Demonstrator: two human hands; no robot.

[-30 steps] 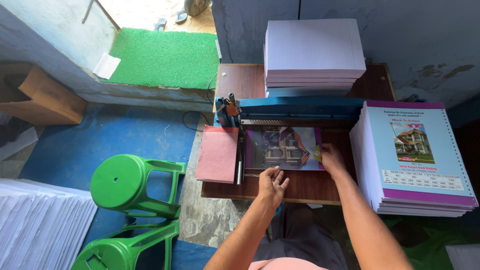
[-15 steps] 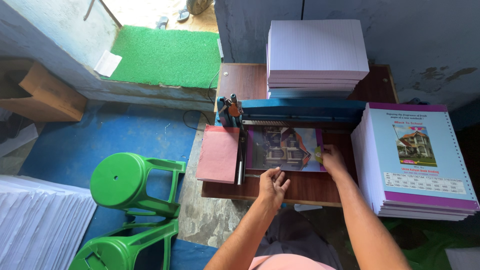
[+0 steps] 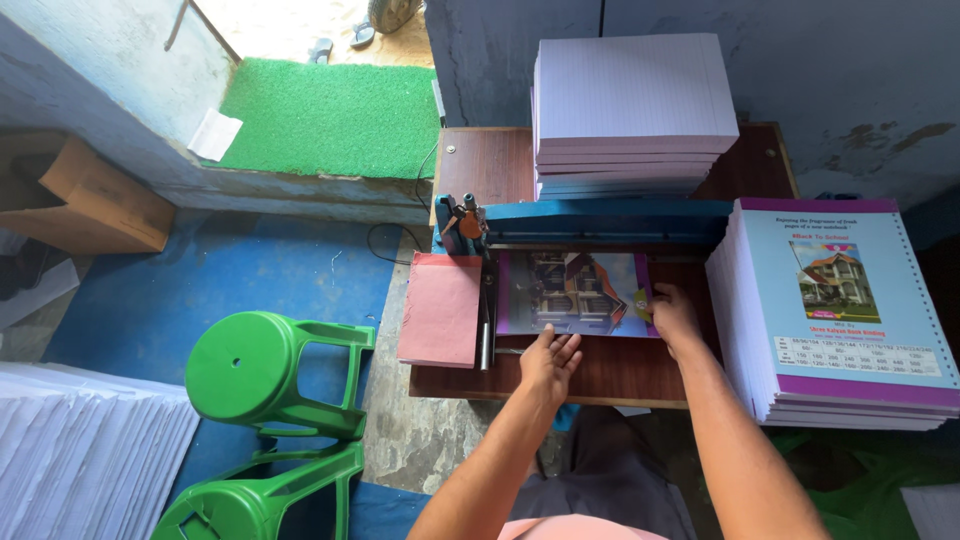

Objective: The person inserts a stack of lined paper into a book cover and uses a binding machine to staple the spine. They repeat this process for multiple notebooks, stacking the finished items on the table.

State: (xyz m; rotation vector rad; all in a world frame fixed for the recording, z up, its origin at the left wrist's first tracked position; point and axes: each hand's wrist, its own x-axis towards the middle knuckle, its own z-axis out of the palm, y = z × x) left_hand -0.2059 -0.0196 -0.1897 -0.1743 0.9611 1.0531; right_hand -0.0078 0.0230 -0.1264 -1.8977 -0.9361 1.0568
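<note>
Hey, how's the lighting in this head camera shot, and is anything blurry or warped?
Head view: daylight floods the top, washing out the floor above the green mat; the blue wall and lower right corner sit in shade. The left hand, right hand and printed cover look sharp; no glare. Wide lens bows the table edges and the notebook stack.

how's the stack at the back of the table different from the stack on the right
The back stack shows a plain pale lilac ruled sheet on top; the right stack shows a printed cover with a house picture and purple bands. The back stack sits behind the blue machine, away from both hands; the right stack lies beside the right hand. The right stack has a row of punched holes along its right edge; the back stack shows none. Both are tall, neat, rectangular paper stacks.
</note>
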